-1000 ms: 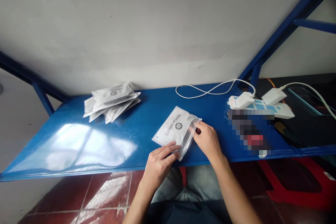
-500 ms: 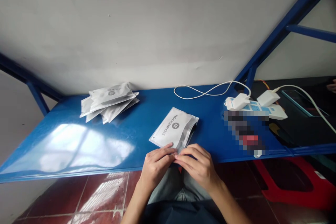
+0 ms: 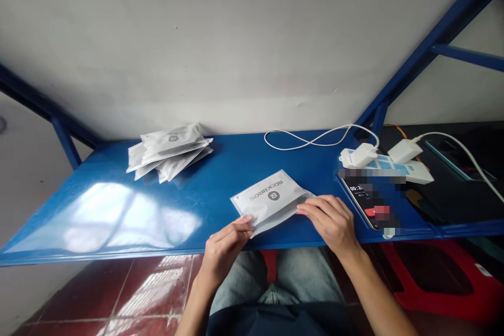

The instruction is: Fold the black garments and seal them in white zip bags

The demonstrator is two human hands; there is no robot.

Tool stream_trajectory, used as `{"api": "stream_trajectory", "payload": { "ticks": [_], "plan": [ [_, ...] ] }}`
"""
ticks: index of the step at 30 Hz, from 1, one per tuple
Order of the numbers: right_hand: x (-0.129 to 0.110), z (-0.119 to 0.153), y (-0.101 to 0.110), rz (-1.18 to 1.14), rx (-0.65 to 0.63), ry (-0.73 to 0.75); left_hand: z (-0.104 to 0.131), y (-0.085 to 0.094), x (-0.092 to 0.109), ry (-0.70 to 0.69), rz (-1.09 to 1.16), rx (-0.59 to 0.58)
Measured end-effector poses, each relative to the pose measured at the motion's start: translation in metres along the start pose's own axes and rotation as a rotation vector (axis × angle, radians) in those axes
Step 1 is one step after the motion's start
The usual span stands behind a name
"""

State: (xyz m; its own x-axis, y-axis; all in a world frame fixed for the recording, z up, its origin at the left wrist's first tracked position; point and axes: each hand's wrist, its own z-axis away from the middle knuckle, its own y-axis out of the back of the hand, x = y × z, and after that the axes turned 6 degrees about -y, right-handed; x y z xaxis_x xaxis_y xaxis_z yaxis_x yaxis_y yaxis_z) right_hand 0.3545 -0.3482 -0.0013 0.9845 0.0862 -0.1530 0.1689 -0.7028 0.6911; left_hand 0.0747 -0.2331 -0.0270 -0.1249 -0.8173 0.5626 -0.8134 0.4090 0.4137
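Observation:
A flat whitish pouch printed ROCKBROS lies tilted near the front edge of the blue table. My left hand pinches its lower left corner between thumb and fingers. At the pouch's right end, my right hand has its fingers closed on the near edge. A grey strip runs along the side of the pouch facing me. Several similar pouches are piled at the back left, away from both hands.
A white power strip with plugged chargers and a white cable sits at the back right. A partly pixelated phone lies beside my right hand. Blue frame bars rise at both sides; a red stool is below right.
My hands have moved apart, the right one going right to the pouch's other end. The pouch has turned so its strip side faces me. The view has shifted slightly.

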Motion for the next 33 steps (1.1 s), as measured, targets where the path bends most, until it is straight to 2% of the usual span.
{"api": "stream_trajectory", "payload": {
  "ticks": [3,5,7,9,11,13,14,16,18,20,23,30,33],
  "plan": [
    [0.012,0.008,0.010,0.068,0.014,0.002,0.001,0.014,-0.004,0.010,-0.036,0.046],
    [0.013,0.008,0.016,0.057,-0.026,-0.016,-0.003,0.029,-0.004,0.068,-0.078,0.002],
    [0.006,0.000,0.018,-0.006,-0.128,-0.047,-0.014,0.046,0.003,0.158,-0.146,-0.166],
    [-0.007,-0.014,0.013,-0.073,-0.229,-0.107,-0.030,0.052,0.015,0.214,-0.236,-0.387],
    [-0.024,-0.028,-0.002,-0.098,-0.308,-0.178,-0.049,0.041,0.026,0.232,-0.345,-0.510],
    [-0.041,-0.035,-0.024,-0.068,-0.393,-0.217,-0.064,0.013,0.030,0.281,-0.482,-0.475],
    [-0.048,-0.035,-0.036,-0.038,-0.435,-0.222,-0.068,-0.003,0.029,0.316,-0.555,-0.437],
    [-0.057,-0.030,-0.057,0.026,-0.492,-0.230,-0.069,-0.032,0.019,0.364,-0.617,-0.445],
    [-0.059,-0.021,-0.069,0.073,-0.505,-0.239,-0.062,-0.047,0.007,0.384,-0.614,-0.460],
    [-0.057,-0.014,-0.074,0.095,-0.500,-0.233,-0.053,-0.050,-0.002,0.387,-0.597,-0.466],
    [-0.054,-0.009,-0.074,0.096,-0.490,-0.209,-0.045,-0.046,-0.006,0.399,-0.591,-0.477],
    [-0.050,-0.005,-0.082,0.043,-0.428,-0.195,-0.050,-0.047,0.000,0.405,-0.586,-0.492],
    [-0.039,-0.001,-0.080,-0.062,-0.456,-0.189,-0.050,-0.037,0.005,0.433,-0.600,-0.429]
  ]
}}
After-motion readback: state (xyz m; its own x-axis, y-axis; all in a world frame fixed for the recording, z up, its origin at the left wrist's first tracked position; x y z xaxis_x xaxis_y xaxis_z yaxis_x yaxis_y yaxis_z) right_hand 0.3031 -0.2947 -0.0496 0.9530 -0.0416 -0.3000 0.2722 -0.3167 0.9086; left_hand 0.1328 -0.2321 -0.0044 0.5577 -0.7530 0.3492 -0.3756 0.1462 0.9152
